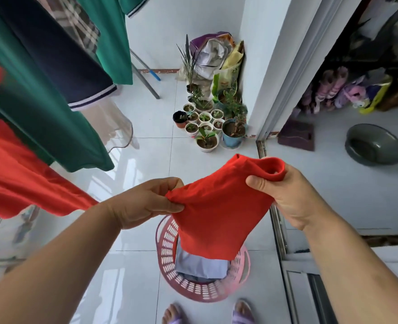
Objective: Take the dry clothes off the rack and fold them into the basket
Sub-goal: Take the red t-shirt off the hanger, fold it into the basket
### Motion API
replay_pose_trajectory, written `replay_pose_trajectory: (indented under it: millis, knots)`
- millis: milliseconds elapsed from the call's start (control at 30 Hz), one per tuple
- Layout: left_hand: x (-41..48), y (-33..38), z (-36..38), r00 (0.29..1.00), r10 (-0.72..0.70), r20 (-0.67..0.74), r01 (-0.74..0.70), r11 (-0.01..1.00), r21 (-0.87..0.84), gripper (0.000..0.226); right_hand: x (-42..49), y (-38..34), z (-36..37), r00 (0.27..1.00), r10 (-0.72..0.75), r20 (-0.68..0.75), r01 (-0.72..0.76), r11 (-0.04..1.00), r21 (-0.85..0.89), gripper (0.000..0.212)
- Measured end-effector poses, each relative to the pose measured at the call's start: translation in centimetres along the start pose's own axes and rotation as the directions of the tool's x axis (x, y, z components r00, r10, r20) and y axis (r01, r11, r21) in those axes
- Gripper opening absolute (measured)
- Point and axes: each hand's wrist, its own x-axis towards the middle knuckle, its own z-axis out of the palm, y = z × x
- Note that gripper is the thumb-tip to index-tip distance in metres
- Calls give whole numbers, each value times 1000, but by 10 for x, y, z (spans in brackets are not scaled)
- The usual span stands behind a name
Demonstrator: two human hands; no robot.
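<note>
Above the pink basket [167, 249], left hand [144, 202] pinching and right hand [286, 195] gripping a red garment [216, 213], folded blue cloth [200, 265] inside the basket.

The cloth [219, 206] in the middle is a plain bright red, no print. Below it the basket [167, 244] is pink, its wall patterned with rows of small slots, and the folded garment [200, 265] inside is pale blue-grey. On the left hang a red shirt [18, 183] (same shade as the cloth), a dark green top [41, 118], a navy sleeve [60, 54] with white stripes at its cuff, and a brown-and-white checked piece [86, 29]. The floor [146, 148] is white tile. Most plant pots [207, 148] are white, one pot [230, 142] light blue. The basin [374, 145] is grey, the mat [296, 134] dark purple, the slippers [242, 318] lilac.
</note>
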Motion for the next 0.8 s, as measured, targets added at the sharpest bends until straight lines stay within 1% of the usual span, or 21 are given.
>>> replay_pose_trajectory:
  millis: [100, 200, 367, 400, 467, 500, 567, 700, 800]
  knots:
    - [17, -26, -15, 1000, -25, 5, 25, 999, 32, 27, 13, 29, -4, 1000, 19, 9, -19, 999, -47, 68]
    - [28, -50, -26, 999, -33, 33, 31, 998, 63, 27, 19, 56, -8, 999, 42, 28, -41, 998, -44, 61]
    - [43, -99, -38, 983, -80, 164, 71, 996, 62, 39, 17, 112, -14, 990, 91, 112, -81, 993, -85, 49]
    - [44, -111, -40, 980, -99, 174, 90, 994, 58, 37, 14, 122, -14, 985, 114, 130, -103, 991, -90, 44]
    - [48, -142, -42, 974, -132, 182, 124, 991, 57, 21, 8, 148, -14, 971, 175, 165, -164, 984, -75, 28]
    - [50, -161, -44, 971, -156, 182, 148, 987, 57, 19, 5, 164, -15, 962, 210, 176, -200, 977, -75, 26]
    - [52, -193, -44, 963, -197, 184, 194, 980, 34, 23, -3, 190, -16, 937, 287, 200, -270, 957, -110, 26]
    - [49, -247, -37, 941, -270, 204, 289, 955, -72, 25, -20, 233, -16, 889, 413, 200, -395, 910, -125, 25]
    - [44, -275, -32, 924, -318, 211, 340, 937, -75, 25, -32, 259, -17, 849, 489, 201, -452, 868, -205, 30]
